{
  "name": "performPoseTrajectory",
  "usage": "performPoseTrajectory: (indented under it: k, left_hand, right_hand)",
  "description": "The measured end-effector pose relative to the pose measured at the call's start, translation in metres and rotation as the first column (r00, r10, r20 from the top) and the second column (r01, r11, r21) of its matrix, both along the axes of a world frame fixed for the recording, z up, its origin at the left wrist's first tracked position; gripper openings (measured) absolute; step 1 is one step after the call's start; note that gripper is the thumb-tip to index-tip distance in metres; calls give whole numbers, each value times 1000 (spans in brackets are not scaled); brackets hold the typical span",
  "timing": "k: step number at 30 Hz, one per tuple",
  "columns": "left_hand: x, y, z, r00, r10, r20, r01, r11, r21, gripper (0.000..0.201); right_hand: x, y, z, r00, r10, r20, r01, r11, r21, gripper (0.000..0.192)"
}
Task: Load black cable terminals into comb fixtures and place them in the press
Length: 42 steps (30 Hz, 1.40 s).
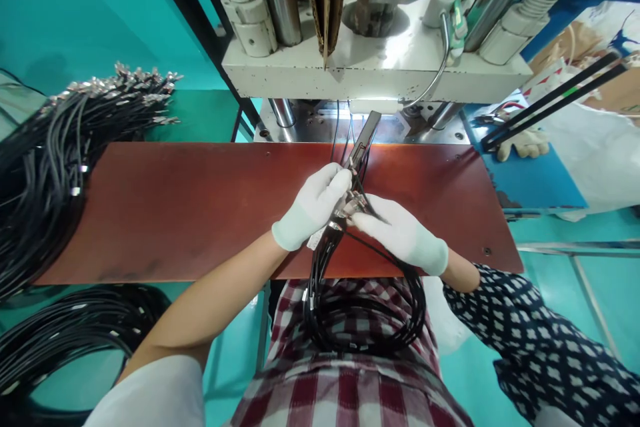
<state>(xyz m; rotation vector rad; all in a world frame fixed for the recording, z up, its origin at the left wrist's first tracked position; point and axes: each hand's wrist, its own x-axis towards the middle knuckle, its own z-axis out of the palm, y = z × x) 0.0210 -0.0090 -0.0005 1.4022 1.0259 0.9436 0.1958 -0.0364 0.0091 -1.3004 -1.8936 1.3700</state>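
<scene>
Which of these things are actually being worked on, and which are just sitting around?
In hand:
left hand
right hand
cable bundle, looped down over the lap
dark bar above the fingers

Lying about:
cable pile, left
spare glove, right
brown board
press

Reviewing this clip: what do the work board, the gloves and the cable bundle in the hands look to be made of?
Work board: probably laminate or varnished wood, reddish-brown, smooth, with a dull sheen and screw heads at the edges.
Gloves on the left hand and right hand: thin white knit fabric, with ribbed cuffs.
Cable bundle: black, plastic- or rubber-looking sheathing, slightly glossy, with silvery, apparently metal connector ends near the fingers.
</scene>
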Motion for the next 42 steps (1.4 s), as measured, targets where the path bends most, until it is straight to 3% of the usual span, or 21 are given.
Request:
performPoseTrajectory:
  k: [3,5,11,16,19,20,22,24,26,32,42]
  left_hand:
    - [-1,-1,2,996,-54,65,58,996,-61,41]
    - [-1,-2,2,995,-64,75,69,996,-60,41]
    - [-1,-4,0,988,-125,90,133,987,-86,40]
    - [-3,-2,3,988,-146,45,147,989,-3,40]
    - [-5,-2,2,988,-145,50,145,989,8,40]
    - [-5,-2,1,987,-146,59,147,989,2,40]
    - [-5,-2,0,987,-142,81,144,990,-13,41]
    - [-4,-2,-2,986,-131,99,135,990,-30,41]
    - [-3,-2,-2,988,-111,107,116,992,-45,40]
    - [-1,-6,0,995,-37,91,41,998,-39,39]
    - [4,-8,1,999,27,-43,-24,997,67,38]
  right_hand:
    - [12,-3,3,999,-43,26,43,999,12,21]
    - [15,-4,4,998,-58,25,59,996,-62,20]
    - [14,0,3,974,-115,-197,51,952,-301,20]
    - [11,4,-5,872,-159,-462,-130,836,-533,35]
    - [9,6,-8,816,-216,-537,-206,758,-619,36]
    - [8,7,-8,823,-213,-527,-194,766,-613,36]
    - [5,7,-5,875,-186,-447,-91,843,-530,34]
    - [1,5,-1,915,-196,-352,58,928,-368,27]
    - [-3,3,0,926,-223,-304,154,960,-234,15]
    - [-12,1,-6,969,-181,-167,168,982,-93,12]
    - [-18,-1,-5,973,-197,-123,192,980,-51,11]
